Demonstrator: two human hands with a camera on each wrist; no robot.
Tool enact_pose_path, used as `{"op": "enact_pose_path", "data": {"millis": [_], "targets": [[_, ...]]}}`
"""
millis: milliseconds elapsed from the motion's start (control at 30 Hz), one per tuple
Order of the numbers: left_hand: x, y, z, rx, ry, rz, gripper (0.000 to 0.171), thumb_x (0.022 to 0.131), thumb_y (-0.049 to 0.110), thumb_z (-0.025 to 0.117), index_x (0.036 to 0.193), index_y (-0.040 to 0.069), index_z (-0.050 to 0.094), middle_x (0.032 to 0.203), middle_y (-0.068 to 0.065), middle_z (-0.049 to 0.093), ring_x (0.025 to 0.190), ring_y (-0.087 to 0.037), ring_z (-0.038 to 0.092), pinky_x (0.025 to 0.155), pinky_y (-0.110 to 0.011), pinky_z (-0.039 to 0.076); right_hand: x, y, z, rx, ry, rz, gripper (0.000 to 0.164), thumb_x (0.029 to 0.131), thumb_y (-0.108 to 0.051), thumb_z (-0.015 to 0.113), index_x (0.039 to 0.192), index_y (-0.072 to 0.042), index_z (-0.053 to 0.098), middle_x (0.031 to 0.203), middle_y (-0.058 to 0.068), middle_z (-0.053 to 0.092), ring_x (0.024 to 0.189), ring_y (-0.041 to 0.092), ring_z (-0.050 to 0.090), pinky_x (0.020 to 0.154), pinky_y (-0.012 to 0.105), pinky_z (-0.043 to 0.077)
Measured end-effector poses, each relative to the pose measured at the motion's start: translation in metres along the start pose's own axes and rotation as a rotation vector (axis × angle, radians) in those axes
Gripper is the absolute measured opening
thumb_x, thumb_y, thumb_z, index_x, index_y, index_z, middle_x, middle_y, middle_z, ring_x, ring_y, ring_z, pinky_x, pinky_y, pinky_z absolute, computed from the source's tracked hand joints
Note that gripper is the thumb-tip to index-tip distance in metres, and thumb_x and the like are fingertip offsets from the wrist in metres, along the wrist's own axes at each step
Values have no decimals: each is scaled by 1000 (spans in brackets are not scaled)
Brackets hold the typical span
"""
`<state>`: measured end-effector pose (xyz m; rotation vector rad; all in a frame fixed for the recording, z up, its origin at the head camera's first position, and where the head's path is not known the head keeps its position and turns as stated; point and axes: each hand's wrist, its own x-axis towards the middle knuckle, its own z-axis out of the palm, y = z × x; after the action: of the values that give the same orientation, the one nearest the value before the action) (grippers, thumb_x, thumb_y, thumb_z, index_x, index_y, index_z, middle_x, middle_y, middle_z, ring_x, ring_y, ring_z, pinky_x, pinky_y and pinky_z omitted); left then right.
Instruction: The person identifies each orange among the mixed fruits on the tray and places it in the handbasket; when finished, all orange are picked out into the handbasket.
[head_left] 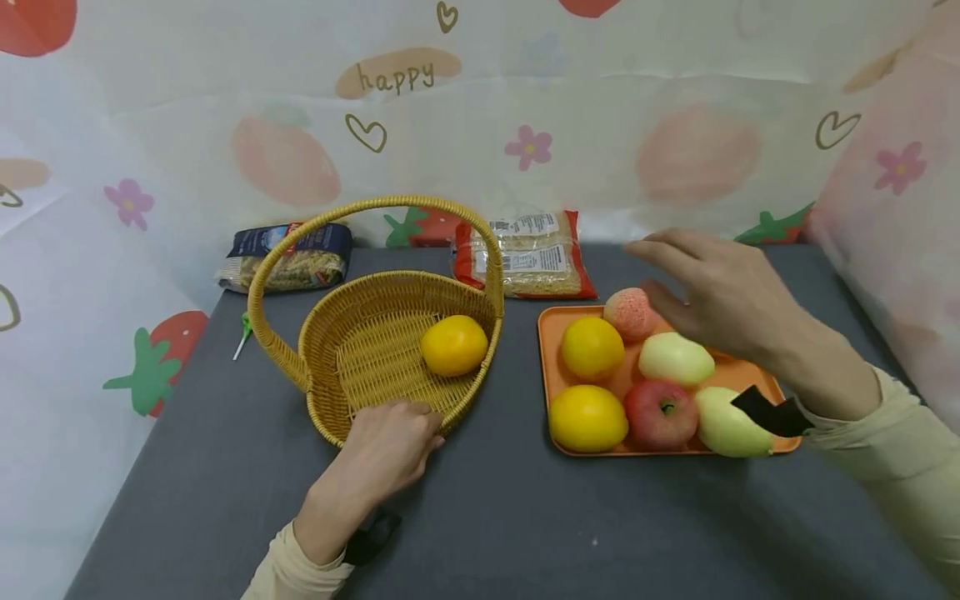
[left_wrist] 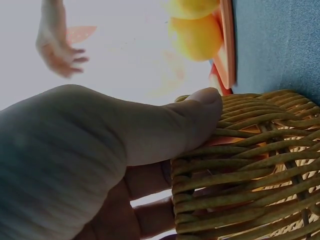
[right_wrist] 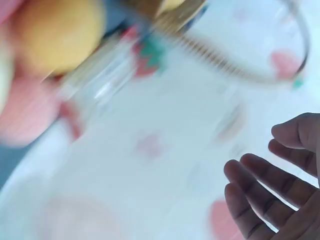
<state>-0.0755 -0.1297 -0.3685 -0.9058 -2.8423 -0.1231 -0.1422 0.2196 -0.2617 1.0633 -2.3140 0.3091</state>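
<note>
My left hand (head_left: 392, 446) grips the near rim of a wicker basket (head_left: 318, 392); in the left wrist view its thumb (left_wrist: 200, 115) lies over the woven edge and the fingers curl beneath. Inside the basket, towards the right, lies one yellow-orange fruit (head_left: 454, 346). Above the back right of an orange tray (head_left: 550, 350) hovers my right hand (head_left: 720, 292), fingers loosely extended and holding nothing. That tray bears two yellow fruits (head_left: 588, 418), a red apple (head_left: 662, 415), a pink peach-like fruit (head_left: 630, 313) and pale green fruits (head_left: 677, 359), partly hidden by the right arm.
Behind the basket, a dark blue pasta bag (head_left: 288, 257) lies at the back left. A red-edged clear bag (head_left: 525, 254) lies back centre, against the patterned curtain (head_left: 585, 167). A small green-topped stick (head_left: 243, 335) lies left of the basket, whose tall handle (head_left: 405, 202) arches upward.
</note>
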Motion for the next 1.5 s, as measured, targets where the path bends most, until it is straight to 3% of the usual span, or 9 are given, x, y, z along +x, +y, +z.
{"op": "enact_pose_path", "data": {"millis": [100, 200, 300, 433, 600, 733, 900, 1267, 1500], "targets": [[1, 0, -1, 11, -6, 1, 27, 76, 23, 73, 60, 22, 52, 58, 8, 45, 52, -12, 50, 40, -29, 33, -27, 33, -6, -30, -84, 175, 45, 79, -14, 65, 122, -8, 55, 111, 12, 58, 70, 25, 55, 51, 38, 42], [0, 0, -1, 18, -12, 1, 25, 76, 23, 73, 61, 21, 53, 59, 8, 47, 54, -13, 51, 40, -29, 33, -51, 56, -6, -25, -273, 378, 58, 80, -15, 67, 132, -10, 45, 122, 17, 49, 78, 29, 56, 55, 44, 45], [0, 0, -1, 15, -11, 0, 24, 76, 23, 73, 62, 21, 54, 60, 8, 48, 54, -13, 51, 40, -28, 33, -71, 74, 0, 14, -463, 510, 64, 84, -19, 64, 140, -9, 34, 131, 24, 38, 100, 40, 50, 68, 55, 44], [1, 1, 0, 11, -1, 6, 24, 75, 22, 74, 61, 21, 54, 60, 8, 48, 54, -12, 51, 40, -28, 33, -94, 93, 11, 66, -626, 552, 69, 83, -17, 64, 141, -7, 29, 139, 28, 28, 121, 48, 31, 84, 64, 34], [1, 1, 1, 26, 19, 21, 25, 75, 23, 74, 61, 21, 53, 59, 9, 48, 54, -12, 52, 40, -29, 35, -112, 105, 22, 82, -742, 557, 70, 81, -24, 66, 140, -8, 33, 141, 28, 26, 123, 51, 27, 85, 68, 30], [0, 1, 1, 33, 26, 23, 24, 75, 23, 74, 61, 21, 54, 59, 9, 50, 55, -12, 53, 40, -30, 35, -118, 107, 28, 88, -780, 553, 71, 80, -31, 67, 139, -10, 34, 138, 28, 29, 119, 52, 32, 78, 69, 34], [0, 1, 1, 38, 28, 22, 23, 75, 23, 74, 62, 20, 55, 60, 8, 51, 56, -13, 54, 40, -31, 36, -122, 106, 32, 96, -786, 546, 70, 79, -24, 69, 138, -9, 34, 135, 26, 34, 115, 51, 40, 75, 65, 38], [-1, 1, 0, 27, 19, 15, 24, 75, 23, 74, 62, 20, 54, 60, 8, 50, 54, -12, 51, 40, -29, 34, -124, 106, 34, 51, -720, 535, 66, 77, -28, 72, 132, -6, 42, 124, 26, 46, 106, 46, 49, 77, 60, 40], [0, 1, 0, 33, 19, 12, 24, 75, 23, 74, 61, 21, 54, 60, 8, 50, 55, -12, 52, 40, -29, 34, -123, 105, 33, 42, -729, 548, 66, 77, -31, 72, 131, -5, 42, 122, 27, 47, 101, 45, 52, 75, 60, 41]]}}
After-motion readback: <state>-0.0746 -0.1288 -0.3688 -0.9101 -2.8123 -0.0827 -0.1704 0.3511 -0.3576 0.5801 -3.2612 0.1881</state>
